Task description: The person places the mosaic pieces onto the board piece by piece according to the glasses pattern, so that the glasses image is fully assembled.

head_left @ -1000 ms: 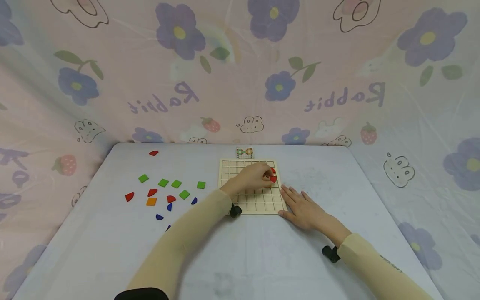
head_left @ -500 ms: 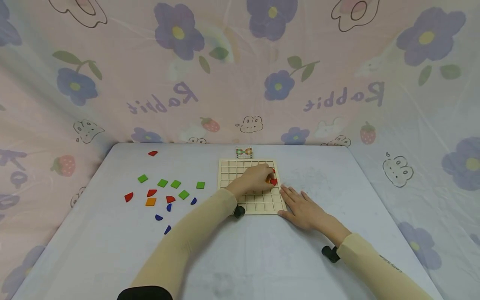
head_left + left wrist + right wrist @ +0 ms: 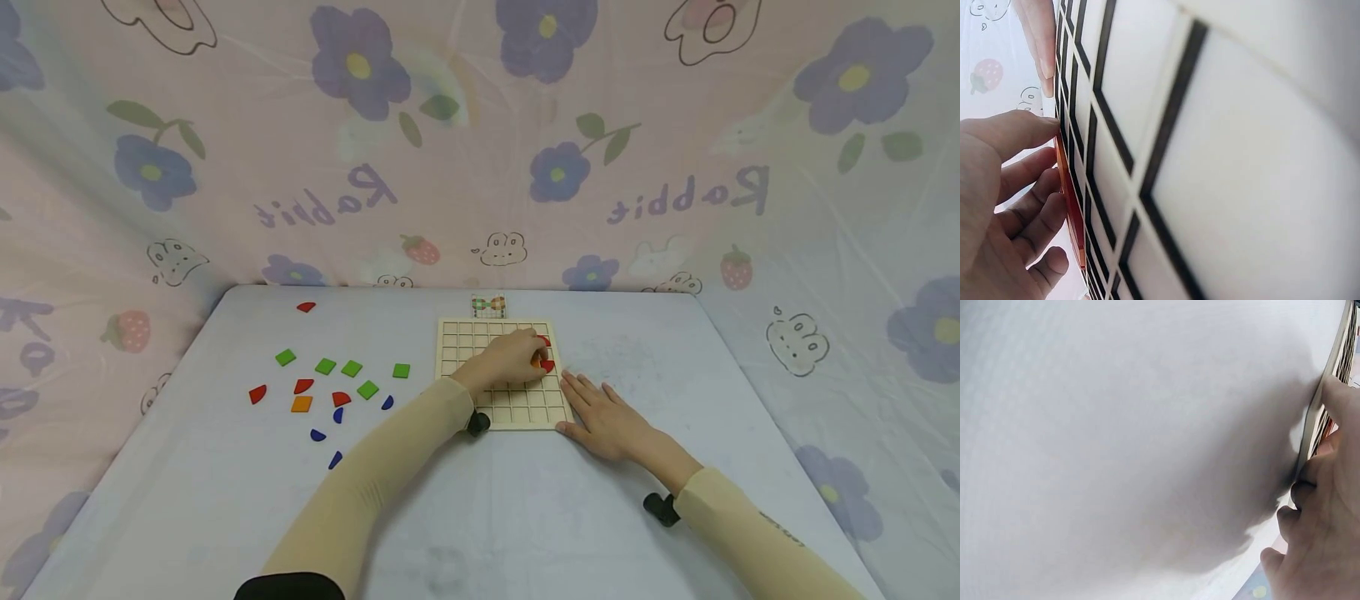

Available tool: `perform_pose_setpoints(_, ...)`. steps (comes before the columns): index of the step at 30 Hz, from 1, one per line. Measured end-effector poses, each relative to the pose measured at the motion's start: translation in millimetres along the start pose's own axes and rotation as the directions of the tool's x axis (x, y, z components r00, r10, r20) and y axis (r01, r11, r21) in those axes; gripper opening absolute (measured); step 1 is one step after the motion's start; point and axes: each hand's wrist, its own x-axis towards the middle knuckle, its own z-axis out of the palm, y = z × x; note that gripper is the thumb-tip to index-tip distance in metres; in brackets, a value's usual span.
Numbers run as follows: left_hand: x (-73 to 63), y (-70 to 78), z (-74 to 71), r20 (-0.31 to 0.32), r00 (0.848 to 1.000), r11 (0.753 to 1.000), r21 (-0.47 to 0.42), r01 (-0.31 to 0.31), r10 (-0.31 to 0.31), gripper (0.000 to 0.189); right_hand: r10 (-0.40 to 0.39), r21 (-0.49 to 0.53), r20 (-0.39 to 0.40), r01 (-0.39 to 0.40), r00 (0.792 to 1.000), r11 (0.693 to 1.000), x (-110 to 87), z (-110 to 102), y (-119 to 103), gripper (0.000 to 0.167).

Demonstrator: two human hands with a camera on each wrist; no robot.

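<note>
A pale wooden grid board lies on the white table. My left hand reaches over its right half, thumb and fingertips bent round a small orange piece. Two red pieces show by those fingertips, near the board's right edge. In the left wrist view the orange piece lies between thumb and index finger, low on the grid, with red beside it. My right hand rests flat along the board's right edge, its thumb at the near corner; in the right wrist view its fingers touch that edge.
Left of the board lie loose pieces: several green squares, red quarter rounds, blue half rounds and an orange square. A small pattern card stands behind the board. A printed cloth hangs behind the table.
My left hand and forearm have shifted slightly right, uncovering a blue piece near the sleeve. The orange piece between the fingers now shows more clearly. My right hand stays in place.
</note>
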Motion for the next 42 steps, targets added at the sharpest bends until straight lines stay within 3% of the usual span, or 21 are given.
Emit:
perform_pose_setpoints(7,-2.8,-4.2,-1.5,-0.002,1.0,0.999,-0.038,0.013,-0.013,0.032,-0.006,0.002,0.004,0.006,1.0,1.0,2.0,0,-4,0.076)
perform_pose_setpoints(11,-6.1,-9.7,-6.4,-0.034,0.999,0.996,-0.088,0.023,-0.026,0.034,-0.003,0.002,0.012,0.003,1.0,1.0,4.0,0,-5,0.076)
perform_pose_setpoints(18,-23.2,-26.2,-31.9,-0.122,0.992,0.987,-0.153,-0.044,0.025,0.036,0.026,0.001,0.034,-0.026,0.999,1.0,4.2,0,-4,0.077)
perform_pose_setpoints(22,-36.9,-38.9,-49.2,-0.159,0.987,0.985,-0.164,-0.052,0.026,0.037,0.034,0.008,0.034,-0.034,0.999,0.999,3.9,1,-3,0.078)
perform_pose_setpoints(31,-82.7,-84.0,-80.5,-0.247,0.969,0.987,-0.16,-0.014,-0.027,0.034,0.039,0.016,0.023,-0.04,0.999,0.999,2.7,3,-3,0.08)
perform_pose_setpoints(37,-123.9,-120.7,-94.2,-0.289,0.953,0.989,-0.139,0.053,-0.092,0.033,0.045,0.018,0.024,-0.046,0.999,0.999,4.1,3,-3,0.08)
perform_pose_setpoints(42,-163.7,-145.5,-101.1,-0.287,0.947,0.987,-0.109,0.116,-0.143,0.034,0.041,0.023,0.026,-0.042,0.999,0.999,4.6,4,-3,0.081)
